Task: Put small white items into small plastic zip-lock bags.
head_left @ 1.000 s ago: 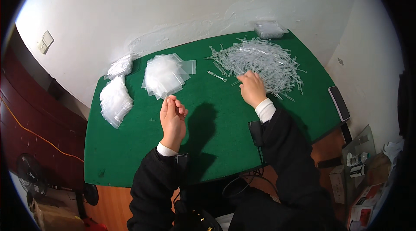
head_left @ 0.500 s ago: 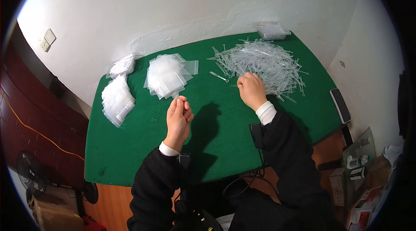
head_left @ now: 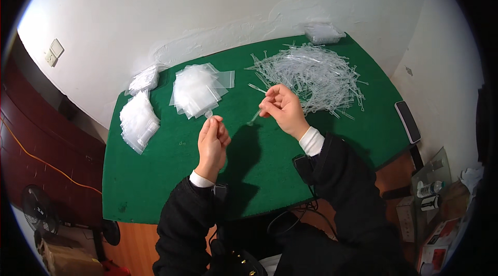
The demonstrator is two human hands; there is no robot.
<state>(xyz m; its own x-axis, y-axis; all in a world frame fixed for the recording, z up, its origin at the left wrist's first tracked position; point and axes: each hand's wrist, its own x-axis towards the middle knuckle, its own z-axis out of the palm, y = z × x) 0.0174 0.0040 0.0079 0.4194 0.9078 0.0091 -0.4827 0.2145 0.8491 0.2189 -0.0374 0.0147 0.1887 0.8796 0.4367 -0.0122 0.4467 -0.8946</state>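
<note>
My left hand (head_left: pixel 212 144) is closed, its thumb and fingers pinching a clear plastic piece (head_left: pixel 208 114) whose rounded tip shows above the fingertips; the rest is hidden in the hand. Higher and to the right, my right hand (head_left: pixel 285 110) pinches a thin clear plastic fork (head_left: pixel 253 118), its free end slanting down to the left over the cloth. Just beyond those fingers lies another small clear fork (head_left: pixel 257 88), apart from the heap. A wide heap of clear plastic forks (head_left: pixel 316 76) spreads behind my right hand. Behind my left hand is a fanned pile of clear zip bags (head_left: pixel 197 89).
A green-covered table (head_left: pixel 171 188) stands against the white wall. Filled bags (head_left: pixel 139 123) lie at its left, with another packed bundle (head_left: pixel 143 79) behind. A clear container (head_left: pixel 324 33) stands at the back right, a phone (head_left: pixel 407 122) at the right edge.
My right hand has drawn back from the heap, moving left with a clear fork in its fingers. My left hand has stayed nearly in place.
</note>
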